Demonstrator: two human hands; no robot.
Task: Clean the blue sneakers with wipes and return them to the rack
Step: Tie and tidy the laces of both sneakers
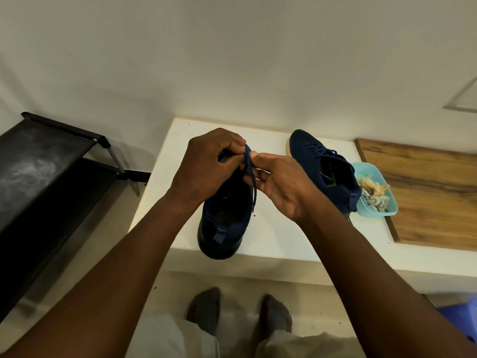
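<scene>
Nearest of all, two bare forearms reached up from the bottom edge, with grey socks on the floor between them. Up the arms, and the hands met over the near sneaker. The left hand sat knuckles-up, fingers curled tight, pinching the lace near its top. The right hand came in from the other side, palm partly toward the camera. Its thumb and forefinger nipped the same lace just beside the left fingertips, the other fingers loosely bent beneath. The lace's free end dangled below the fingers, over the shoe's mouth. That sneaker stood right under the fingers on the table, heel at the near edge.

My call: this looked like lace work, not wiping, since neither hand held a wipe. The next move would want both pinches kept firm while the lace was drawn snug or tucked, then a grip on the shoe itself.

Right of the fingers and a little beyond lay the far sneaker, toe pointing away. Further right again, just beside its heel, a tub held crumpled wipes on the edge of a board. The rack waited well left of the fingers, down by the wall.
</scene>
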